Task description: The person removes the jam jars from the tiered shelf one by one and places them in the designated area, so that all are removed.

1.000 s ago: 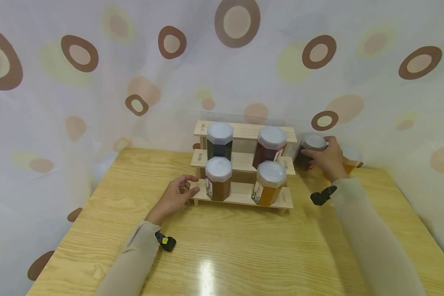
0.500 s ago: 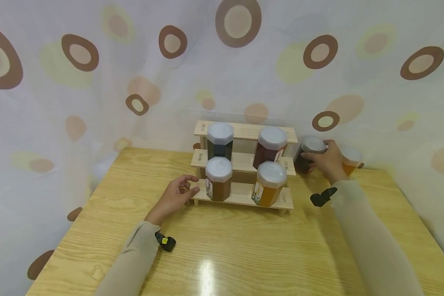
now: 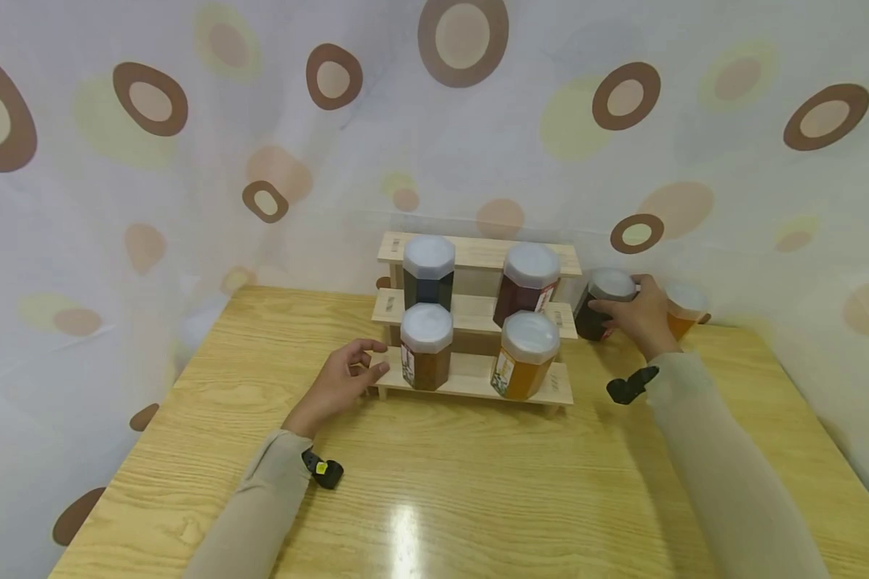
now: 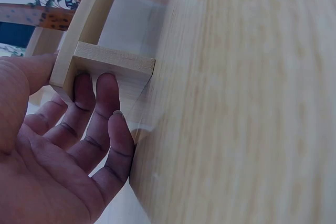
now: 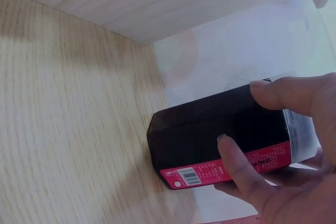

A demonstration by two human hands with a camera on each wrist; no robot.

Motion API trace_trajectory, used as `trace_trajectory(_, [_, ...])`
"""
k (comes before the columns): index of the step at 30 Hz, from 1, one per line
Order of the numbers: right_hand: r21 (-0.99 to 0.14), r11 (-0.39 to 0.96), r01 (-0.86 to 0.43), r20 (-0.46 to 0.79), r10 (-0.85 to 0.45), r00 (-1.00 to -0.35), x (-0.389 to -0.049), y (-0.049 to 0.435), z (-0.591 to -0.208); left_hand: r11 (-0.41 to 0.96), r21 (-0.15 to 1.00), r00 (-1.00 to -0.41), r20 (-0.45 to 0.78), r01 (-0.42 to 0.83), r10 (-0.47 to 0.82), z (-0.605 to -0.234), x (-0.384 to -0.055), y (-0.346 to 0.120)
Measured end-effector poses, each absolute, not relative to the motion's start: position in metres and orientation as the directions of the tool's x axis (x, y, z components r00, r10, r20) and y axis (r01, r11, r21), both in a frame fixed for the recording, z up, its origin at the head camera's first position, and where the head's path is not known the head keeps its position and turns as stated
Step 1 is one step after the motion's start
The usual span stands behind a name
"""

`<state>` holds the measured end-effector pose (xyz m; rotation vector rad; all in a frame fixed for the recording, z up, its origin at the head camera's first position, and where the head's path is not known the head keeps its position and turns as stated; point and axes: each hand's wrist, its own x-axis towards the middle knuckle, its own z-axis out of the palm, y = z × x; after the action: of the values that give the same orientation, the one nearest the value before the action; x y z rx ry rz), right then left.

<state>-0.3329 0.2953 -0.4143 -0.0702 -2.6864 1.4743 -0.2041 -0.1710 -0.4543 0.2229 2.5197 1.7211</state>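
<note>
My left hand point(image 3: 338, 379) is at the left end of the lowest step of a three-tier wooden rack point(image 3: 472, 368). In the left wrist view its thumb lies along the shelf board point(image 4: 89, 19) while curled fingers reach under it against the leg point(image 4: 115, 59). To the rack's right, my right hand point(image 3: 646, 316) grips a dark jar point(image 3: 591, 318) by its upper part, thumb on one side and fingers on the other. That jar has a red barcode label point(image 5: 191, 176) and a translucent white lid point(image 5: 302, 137); its base is right at the tabletop.
On the rack stand a blackish jar point(image 3: 429, 273), a dark red jar point(image 3: 521, 289), a brown jar point(image 3: 427, 354) and an amber jar point(image 3: 525, 366). Another amber jar point(image 3: 684, 310) is partly behind my right hand. A patterned cloth point(image 3: 362, 153) hangs behind the wooden table point(image 3: 449, 482).
The right hand has lowered the dark jar slightly toward the tabletop beside the rack, then kept hold of it there. The left hand stays at the rack's end.
</note>
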Motion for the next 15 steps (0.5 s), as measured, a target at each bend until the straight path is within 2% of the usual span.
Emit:
trace_trajectory(6, [-0.832, 0.554, -0.004, 0.019, 0.022, -1.0, -0.332, 0.295, -0.414, 0.361, 0.93, -0.988, 0.017, 0.072, 0.155, -0.453, -0.203, -0.171])
trace_trajectory(8, [-0.825, 0.566, -0.001, 0.008, 0.01, -1.0, -0.331, 0.295, -0.412, 0.358, 0.931, -0.987, 0.015, 0.072, 0.159, -0.443, -0.198, -0.168])
trace_trajectory(12, [-0.795, 0.606, 0.004, 0.011, 0.022, -1.0, -0.327, 0.295, -0.408, 0.349, 0.933, -0.984, 0.02, 0.082, 0.176, -0.43, -0.191, -0.166])
trace_trajectory(15, [-0.789, 0.614, 0.007, 0.021, 0.037, -0.999, -0.323, 0.294, -0.402, 0.349, 0.933, -0.983, 0.019, 0.084, 0.185, -0.436, -0.196, -0.167])
